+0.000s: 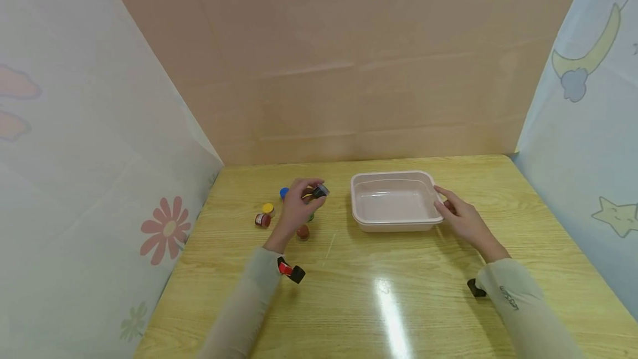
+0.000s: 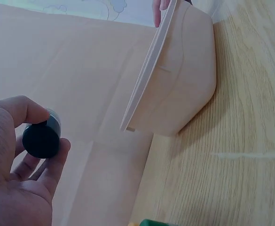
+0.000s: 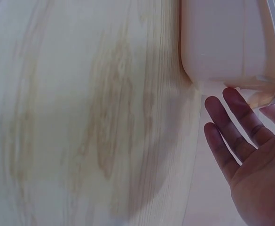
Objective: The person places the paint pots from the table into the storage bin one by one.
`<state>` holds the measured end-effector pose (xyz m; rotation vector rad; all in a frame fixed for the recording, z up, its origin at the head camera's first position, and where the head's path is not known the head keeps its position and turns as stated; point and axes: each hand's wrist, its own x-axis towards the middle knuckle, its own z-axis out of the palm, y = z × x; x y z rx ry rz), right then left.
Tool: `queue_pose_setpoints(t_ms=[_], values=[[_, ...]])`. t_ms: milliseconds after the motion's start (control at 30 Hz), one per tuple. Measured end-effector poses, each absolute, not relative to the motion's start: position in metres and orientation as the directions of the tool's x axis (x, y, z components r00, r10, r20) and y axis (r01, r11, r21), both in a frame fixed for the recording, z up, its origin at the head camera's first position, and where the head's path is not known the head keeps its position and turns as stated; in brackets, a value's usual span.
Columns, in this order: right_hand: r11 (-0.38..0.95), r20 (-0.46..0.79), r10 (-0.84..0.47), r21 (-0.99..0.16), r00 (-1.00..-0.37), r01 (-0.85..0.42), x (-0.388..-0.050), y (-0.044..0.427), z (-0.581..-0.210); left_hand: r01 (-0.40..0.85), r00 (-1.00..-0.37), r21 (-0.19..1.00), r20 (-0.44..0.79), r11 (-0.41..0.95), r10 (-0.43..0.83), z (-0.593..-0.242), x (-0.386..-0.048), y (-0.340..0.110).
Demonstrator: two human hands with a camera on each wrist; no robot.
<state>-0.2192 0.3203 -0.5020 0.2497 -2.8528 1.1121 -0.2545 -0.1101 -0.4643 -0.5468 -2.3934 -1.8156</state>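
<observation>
My left hand [image 1: 297, 204] pinches a small jar with a black lid [image 1: 320, 191] above the table, between thumb and fingertips. In the left wrist view the round black lid [image 2: 41, 140] faces the camera, and the jar's clear side shows behind it. A pale pink plastic basin [image 1: 397, 223] stands upright on the table, right of the left hand. My right hand [image 1: 463, 216] holds the basin's right rim, thumb over the edge. Its other fingers [image 3: 236, 129] spread below the rim outside the wall in the right wrist view.
Around the left hand sit several small jars: a blue-lidded one [image 1: 284, 193], a yellow-lidded one [image 1: 268, 208], a dark red one [image 1: 262, 220], a brown one [image 1: 303, 231] and a green one [image 1: 310, 217], partly hidden. Paper-covered walls [image 1: 349, 71] enclose the wooden table [image 1: 349, 281].
</observation>
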Motion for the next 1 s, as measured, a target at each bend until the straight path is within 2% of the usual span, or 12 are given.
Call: queue_pose_setpoints(t_ms=[467,1000], values=[[0.726,0.111,-0.127,-0.667,-0.986,-0.169,-0.221,0.309,-0.500,0.360,-0.911,0.914,0.301,0.187,0.283,-0.464,-0.267,-0.078],[0.703,0.126,-0.129,-0.688,-0.984,-0.180,-0.226,0.299,-0.509,0.411,-0.895,0.864,0.324,0.290,0.305,-0.464,-0.282,-0.045]])
